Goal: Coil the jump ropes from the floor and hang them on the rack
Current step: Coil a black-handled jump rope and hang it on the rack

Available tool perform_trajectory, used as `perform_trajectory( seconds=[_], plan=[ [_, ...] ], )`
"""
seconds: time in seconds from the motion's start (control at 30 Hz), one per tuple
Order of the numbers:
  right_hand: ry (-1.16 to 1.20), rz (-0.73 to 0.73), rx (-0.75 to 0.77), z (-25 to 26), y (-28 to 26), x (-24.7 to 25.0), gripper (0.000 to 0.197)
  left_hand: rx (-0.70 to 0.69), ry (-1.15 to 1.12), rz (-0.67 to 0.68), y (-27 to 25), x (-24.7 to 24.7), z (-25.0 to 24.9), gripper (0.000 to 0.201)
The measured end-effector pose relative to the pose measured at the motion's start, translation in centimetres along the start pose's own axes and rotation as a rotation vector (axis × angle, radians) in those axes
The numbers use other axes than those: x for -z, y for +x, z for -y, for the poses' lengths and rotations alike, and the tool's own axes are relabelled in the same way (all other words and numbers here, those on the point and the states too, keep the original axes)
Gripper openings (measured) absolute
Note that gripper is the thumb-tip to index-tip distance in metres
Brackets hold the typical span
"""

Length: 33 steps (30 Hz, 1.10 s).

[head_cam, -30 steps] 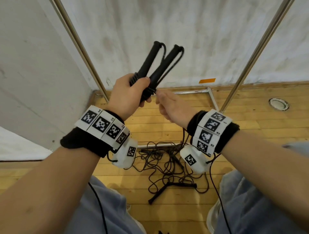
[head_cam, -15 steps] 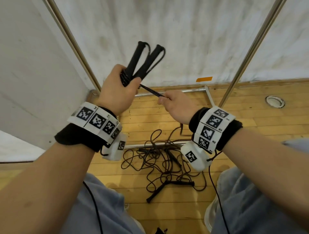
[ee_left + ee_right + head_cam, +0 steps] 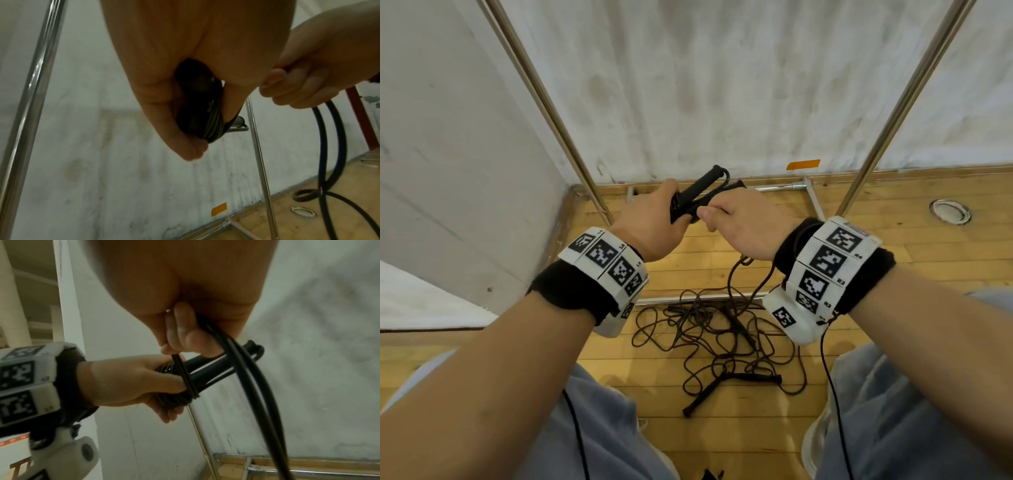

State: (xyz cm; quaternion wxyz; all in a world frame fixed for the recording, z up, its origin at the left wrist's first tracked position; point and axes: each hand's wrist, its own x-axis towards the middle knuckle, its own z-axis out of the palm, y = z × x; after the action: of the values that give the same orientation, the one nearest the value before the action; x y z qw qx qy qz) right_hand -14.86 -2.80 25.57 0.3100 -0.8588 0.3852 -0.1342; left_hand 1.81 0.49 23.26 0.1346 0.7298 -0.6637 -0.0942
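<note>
While left hand [image 3: 650, 222] grips handles [image 3: 216, 368], right hand [image 3: 743, 222] pinches cord [image 3: 242, 363] (wrist view only).

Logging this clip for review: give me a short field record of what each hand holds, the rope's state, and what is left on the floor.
left hand: grips the two black handles with cord turns wound round them
right hand: pinches the loose cord beside the handles
wound turns: several, around the handles' lower part
cord tail: hangs from the right hand toward the floor
floor: tangled pile of ropes, uncoiled
rack: metal poles in view, nothing seen hung
</note>
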Motion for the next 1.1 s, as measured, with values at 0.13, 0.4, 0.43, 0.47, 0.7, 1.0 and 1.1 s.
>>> perform_trajectory(
  seconds=[0.13,0.4,0.43,0.47,0.7,1.0,1.1],
  plan=[
    [0.003,-0.008,-0.007,-0.5,0.1,0.6,0.043,-0.087,-0.035,0.147,-0.3,-0.5,0.0,0.023],
    [0.274,0.049,-0.151,-0.6,0.0,-0.3,0.038,-0.222,0.000,0.152,-0.7,-1.5,-1.1,0.041],
    [0.319,0.061,-0.163,-0.4,0.1,-0.3,0.037,-0.216,-0.012,0.119,-0.7,-1.7,-1.0,0.039],
    [0.364,0.078,-0.179,-0.4,0.1,-0.3,0.036,-0.197,-0.009,0.091,-0.6,-1.8,-1.0,0.033],
    [-0.073,0.144,-0.172,-1.5,-0.2,0.5,0.038,-0.009,0.263,0.136,-0.4,-2.9,0.5,0.017],
    [-0.090,0.118,-0.112,-2.9,0.3,2.4,0.018,-0.166,0.226,0.243,-1.2,-2.7,-0.6,0.014],
    [0.039,0.080,-0.117,-3.7,0.5,3.3,0.014,-0.297,0.058,0.223,-1.6,-1.9,-1.0,0.014]
  ],
)
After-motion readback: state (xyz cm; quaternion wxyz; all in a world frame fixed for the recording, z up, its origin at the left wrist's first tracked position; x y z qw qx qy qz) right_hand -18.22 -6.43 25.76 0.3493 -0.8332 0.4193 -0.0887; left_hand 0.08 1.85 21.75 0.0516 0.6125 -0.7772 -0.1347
